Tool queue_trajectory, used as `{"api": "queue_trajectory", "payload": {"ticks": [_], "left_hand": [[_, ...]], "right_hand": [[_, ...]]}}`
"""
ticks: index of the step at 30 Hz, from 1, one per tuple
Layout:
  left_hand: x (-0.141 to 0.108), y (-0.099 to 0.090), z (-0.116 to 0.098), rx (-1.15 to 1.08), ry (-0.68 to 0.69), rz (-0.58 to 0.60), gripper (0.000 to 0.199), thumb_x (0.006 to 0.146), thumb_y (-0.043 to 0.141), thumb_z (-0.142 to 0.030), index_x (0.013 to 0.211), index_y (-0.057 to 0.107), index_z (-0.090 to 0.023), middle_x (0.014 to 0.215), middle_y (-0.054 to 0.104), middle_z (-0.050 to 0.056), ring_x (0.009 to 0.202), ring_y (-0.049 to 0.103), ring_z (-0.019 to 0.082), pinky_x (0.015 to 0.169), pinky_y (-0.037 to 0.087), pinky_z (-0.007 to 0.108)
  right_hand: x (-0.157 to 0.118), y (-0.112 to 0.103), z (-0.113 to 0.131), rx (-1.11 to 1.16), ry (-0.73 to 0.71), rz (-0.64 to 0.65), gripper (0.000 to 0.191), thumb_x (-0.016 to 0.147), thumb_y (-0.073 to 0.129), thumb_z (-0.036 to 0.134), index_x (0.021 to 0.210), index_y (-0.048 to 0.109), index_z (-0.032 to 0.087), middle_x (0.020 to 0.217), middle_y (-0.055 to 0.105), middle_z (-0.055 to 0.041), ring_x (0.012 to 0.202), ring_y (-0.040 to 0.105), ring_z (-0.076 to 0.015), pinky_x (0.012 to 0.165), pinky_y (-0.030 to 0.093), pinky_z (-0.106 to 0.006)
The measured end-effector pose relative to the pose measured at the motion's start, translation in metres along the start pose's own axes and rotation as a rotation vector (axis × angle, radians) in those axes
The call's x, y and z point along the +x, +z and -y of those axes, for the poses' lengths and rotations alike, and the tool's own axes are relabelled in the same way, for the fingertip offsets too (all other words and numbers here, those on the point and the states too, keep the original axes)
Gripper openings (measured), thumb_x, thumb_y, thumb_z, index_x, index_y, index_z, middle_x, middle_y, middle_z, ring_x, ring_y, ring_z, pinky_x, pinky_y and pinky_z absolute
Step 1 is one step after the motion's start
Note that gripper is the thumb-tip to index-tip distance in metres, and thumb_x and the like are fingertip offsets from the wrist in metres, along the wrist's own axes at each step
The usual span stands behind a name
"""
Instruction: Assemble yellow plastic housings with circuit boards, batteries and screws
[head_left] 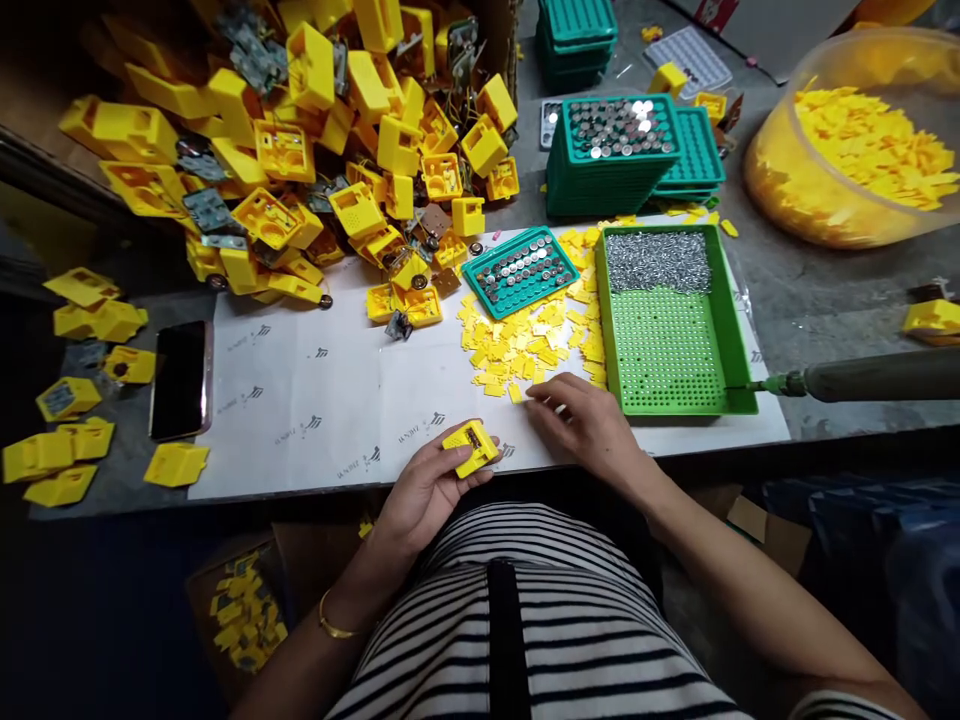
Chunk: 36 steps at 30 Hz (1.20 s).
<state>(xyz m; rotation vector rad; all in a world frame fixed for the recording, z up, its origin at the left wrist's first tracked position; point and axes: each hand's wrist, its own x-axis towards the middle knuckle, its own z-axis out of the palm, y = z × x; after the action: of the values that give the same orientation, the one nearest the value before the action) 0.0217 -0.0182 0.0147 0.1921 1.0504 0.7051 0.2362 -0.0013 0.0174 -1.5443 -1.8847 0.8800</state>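
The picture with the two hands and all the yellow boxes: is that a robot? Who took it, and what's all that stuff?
No robot here! These are a person's bare hands. There is only one picture, from a camera worn on the person's head, looking down, so you see a striped shirt too.

The left hand holds a little yellow case. The right hand is beside some flat yellow pieces; I can't tell whether it touches one.

On the white sheet is a teal tray with shiny round bits in rows. The green tray has lots of tiny silvery bits at its far end. A big pile of yellow cases lies farther back, and a phone is on the left.
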Motion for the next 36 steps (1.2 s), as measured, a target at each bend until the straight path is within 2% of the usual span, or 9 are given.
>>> {"api": "queue_trajectory", "payload": {"ticks": [2, 4, 7, 11, 14, 20, 27, 31, 36], "left_hand": [[0.001, 0.003, -0.002, -0.075, -0.016, -0.008, 0.020, 0.080, 0.065, -0.015, 0.100, 0.066, -0.012, 0.099, 0.073, 0.010, 0.091, 0.071, 0.020, 0.073, 0.057, 0.024], [0.003, 0.007, -0.005, -0.127, -0.009, -0.020, 0.017, 0.082, 0.062, -0.015, 0.099, 0.066, -0.013, 0.101, 0.073, 0.009, 0.092, 0.072, 0.019, 0.076, 0.057, 0.024], [0.005, 0.010, -0.007, -0.144, 0.046, -0.007, 0.021, 0.083, 0.062, -0.015, 0.105, 0.065, -0.015, 0.104, 0.073, 0.008, 0.098, 0.070, 0.019, 0.085, 0.057, 0.028], [0.003, 0.012, -0.008, -0.148, 0.127, 0.023, 0.026, 0.083, 0.063, -0.012, 0.108, 0.065, -0.016, 0.108, 0.072, 0.004, 0.100, 0.068, 0.016, 0.097, 0.052, 0.032], [0.001, 0.015, -0.006, -0.160, 0.148, 0.026, 0.025, 0.084, 0.062, -0.013, 0.108, 0.066, -0.017, 0.108, 0.072, 0.004, 0.103, 0.066, 0.014, 0.099, 0.051, 0.030], [-0.001, 0.022, -0.004, -0.202, 0.215, 0.009, 0.019, 0.085, 0.061, -0.014, 0.102, 0.064, -0.018, 0.110, 0.071, 0.003, 0.108, 0.064, 0.014, 0.101, 0.049, 0.032], [-0.002, 0.025, 0.000, -0.151, 0.282, 0.050, 0.018, 0.086, 0.062, -0.018, 0.103, 0.061, -0.022, 0.112, 0.070, 0.004, 0.122, 0.058, 0.018, 0.107, 0.044, 0.036], [-0.002, 0.024, 0.004, -0.182, 0.256, 0.094, 0.021, 0.089, 0.057, -0.020, 0.111, 0.059, -0.021, 0.121, 0.068, 0.008, 0.129, 0.053, 0.021, 0.110, 0.041, 0.039], [0.004, 0.017, 0.004, -0.301, 0.134, 0.180, 0.029, 0.097, 0.041, -0.028, 0.113, 0.062, -0.015, 0.133, 0.061, 0.011, 0.134, 0.048, 0.019, 0.111, 0.038, 0.032]], "right_hand": [[0.002, 0.001, -0.002, -0.015, -0.003, -0.050, 0.015, 0.091, 0.057, 0.025, 0.096, 0.068, 0.017, 0.091, 0.068, -0.0066, 0.077, 0.063, -0.0149, 0.065, 0.051, -0.028], [0.001, 0.005, 0.002, 0.094, -0.022, -0.070, 0.014, 0.090, 0.057, 0.025, 0.097, 0.068, 0.018, 0.088, 0.068, -0.0045, 0.074, 0.063, -0.0133, 0.060, 0.051, -0.025], [-0.004, 0.014, 0.016, 0.213, -0.133, -0.159, 0.014, 0.090, 0.058, 0.024, 0.099, 0.068, 0.020, 0.087, 0.066, -0.0033, 0.072, 0.062, -0.0119, 0.058, 0.052, -0.023], [-0.012, 0.025, 0.028, 0.112, -0.294, -0.142, 0.018, 0.091, 0.058, 0.022, 0.105, 0.069, 0.021, 0.094, 0.065, -0.0061, 0.081, 0.065, -0.0139, 0.065, 0.055, -0.026], [-0.013, 0.031, 0.027, 0.039, -0.293, -0.143, 0.019, 0.093, 0.056, 0.022, 0.107, 0.067, 0.021, 0.097, 0.066, -0.0076, 0.086, 0.065, -0.0155, 0.069, 0.056, -0.028], [-0.013, 0.041, 0.022, 0.067, -0.285, -0.225, 0.022, 0.094, 0.054, 0.019, 0.113, 0.065, 0.020, 0.101, 0.066, -0.0087, 0.088, 0.065, -0.0152, 0.074, 0.057, -0.029], [-0.020, 0.047, 0.027, -0.144, -0.274, -0.211, 0.029, 0.095, 0.049, 0.020, 0.121, 0.062, 0.020, 0.108, 0.069, -0.0093, 0.097, 0.066, -0.0174, 0.078, 0.056, -0.028], [-0.022, 0.046, 0.030, -0.212, -0.333, -0.220, 0.027, 0.094, 0.048, 0.019, 0.116, 0.065, 0.015, 0.102, 0.071, -0.0102, 0.091, 0.066, -0.0179, 0.075, 0.055, -0.028], [-0.027, 0.046, 0.034, -0.245, -0.404, -0.230, 0.031, 0.093, 0.050, 0.016, 0.122, 0.062, 0.016, 0.101, 0.071, -0.0097, 0.090, 0.065, -0.0187, 0.069, 0.055, -0.029]]}}
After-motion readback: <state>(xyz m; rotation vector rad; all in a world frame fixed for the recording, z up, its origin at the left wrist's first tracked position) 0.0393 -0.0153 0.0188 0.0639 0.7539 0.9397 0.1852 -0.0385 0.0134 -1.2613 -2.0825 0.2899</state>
